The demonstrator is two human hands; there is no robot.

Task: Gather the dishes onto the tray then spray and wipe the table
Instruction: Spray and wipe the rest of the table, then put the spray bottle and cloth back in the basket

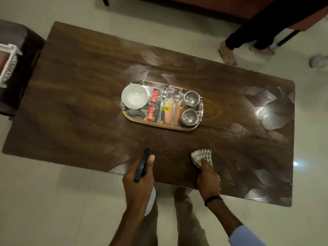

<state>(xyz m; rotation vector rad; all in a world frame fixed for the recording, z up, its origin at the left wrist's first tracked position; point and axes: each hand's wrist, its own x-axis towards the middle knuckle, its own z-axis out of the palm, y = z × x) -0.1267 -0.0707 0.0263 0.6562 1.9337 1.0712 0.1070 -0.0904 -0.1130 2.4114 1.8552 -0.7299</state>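
A shiny metal tray (pixel 200 110) sits in the middle of the dark wooden table (pixel 79 103). It holds a white bowl (pixel 134 96), two steel cups (pixel 191 98), two spoons (pixel 164 96) and two red sachets (pixel 154 96). My left hand (pixel 140 178) grips a spray bottle (pixel 142 166) with a black head at the table's near edge, nozzle pointing toward the tray. My right hand (pixel 208 181) presses a striped cloth (pixel 201 156) onto the tabletop just right of it.
Wet patches (pixel 269 107) shine on the right side of the table. Another person's legs (pixel 248 38) stand beyond the far right corner. A dark stool with a white rack (pixel 8 64) stands at the left end. Pale floor tiles surround the table.
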